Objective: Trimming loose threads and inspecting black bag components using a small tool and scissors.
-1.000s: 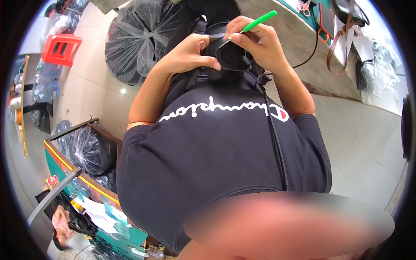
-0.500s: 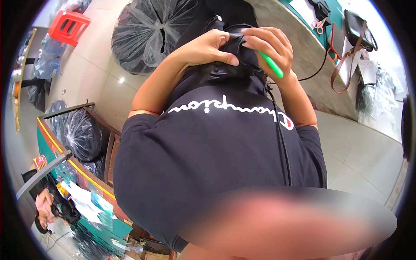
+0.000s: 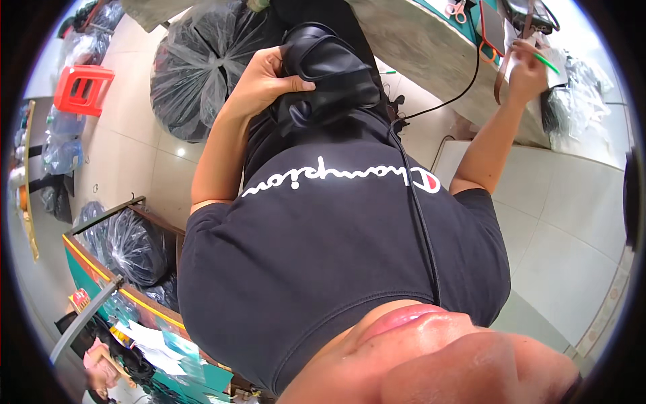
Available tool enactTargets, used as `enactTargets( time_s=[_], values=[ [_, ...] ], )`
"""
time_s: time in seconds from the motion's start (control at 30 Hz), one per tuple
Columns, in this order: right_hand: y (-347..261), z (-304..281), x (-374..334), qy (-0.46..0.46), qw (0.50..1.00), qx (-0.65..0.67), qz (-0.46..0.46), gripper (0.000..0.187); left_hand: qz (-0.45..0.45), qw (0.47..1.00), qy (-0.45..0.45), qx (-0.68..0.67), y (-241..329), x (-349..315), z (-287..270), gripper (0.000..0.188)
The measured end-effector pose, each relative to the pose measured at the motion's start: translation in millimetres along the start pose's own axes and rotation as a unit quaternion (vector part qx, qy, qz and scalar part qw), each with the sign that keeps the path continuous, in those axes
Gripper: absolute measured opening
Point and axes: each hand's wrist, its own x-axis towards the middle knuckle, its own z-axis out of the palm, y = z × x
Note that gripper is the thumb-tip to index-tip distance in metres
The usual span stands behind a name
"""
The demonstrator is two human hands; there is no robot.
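My left hand (image 3: 269, 79) grips the edge of a soft, shiny black leather-like article (image 3: 333, 74) on my lap, its thumb lying on top. The article is folded and bunched, so I cannot tell its exact kind. My right hand (image 3: 527, 73) is stretched out over the table at the far right, away from the article. A slim bright-green pen-like tool (image 3: 547, 63) sticks out from its closed fingers. Close beside that hand hang a brown strap (image 3: 503, 81) and a black bag (image 3: 528, 17).
On the table (image 3: 431, 50) lie pink-handled scissors (image 3: 459, 11), orange-handled scissors (image 3: 489, 54) and clear plastic wrapping (image 3: 582, 94). A black cable (image 3: 437, 108) runs from there to my shirt. A plastic-covered bundle (image 3: 202, 74) and a red stool (image 3: 84, 89) stand left. Another person (image 3: 104, 367) is at lower left.
My right hand has left the black article and swung right over the table, carrying the green tool. The left hand keeps hold of the article, which now lies more open to view.
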Motion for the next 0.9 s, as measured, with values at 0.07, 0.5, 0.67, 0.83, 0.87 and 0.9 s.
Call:
enactTargets(
  time_s=[0.07, 0.5, 0.67, 0.83, 0.87, 0.9],
  values=[
    [9.6, -4.0, -17.5, -0.268, 0.948, 0.168, 0.027, 0.022, 0.009, 1.000, 0.006, 0.000, -2.0, 1.7, 5.5, 0.033],
    [-186.3, -27.6, -120.6, -0.318, 0.716, 0.585, -0.213, 0.007, 0.126, 0.982, 0.092, 0.105, -4.8, 2.8, 42.1, 0.025],
    [-180.8, -25.8, -123.6, -0.337, 0.717, 0.577, -0.198, 0.006, 0.119, 0.979, 0.088, 0.139, -1.6, -1.5, 41.2, 0.026],
    [-182.8, -30.3, -118.9, -0.261, 0.759, 0.474, -0.362, 0.011, 0.100, 0.971, 0.092, 0.199, -0.1, -1.7, 41.1, 0.029],
    [-183.8, -31.9, -119.3, -0.229, 0.768, 0.437, -0.409, 0.014, 0.100, 0.971, 0.091, 0.200, -0.2, -1.2, 41.5, 0.029],
    [-183.3, -29.8, -116.9, -0.224, 0.763, 0.425, -0.432, 0.016, 0.098, 0.976, 0.094, 0.172, -0.5, -0.3, 42.2, 0.030]
  ],
)
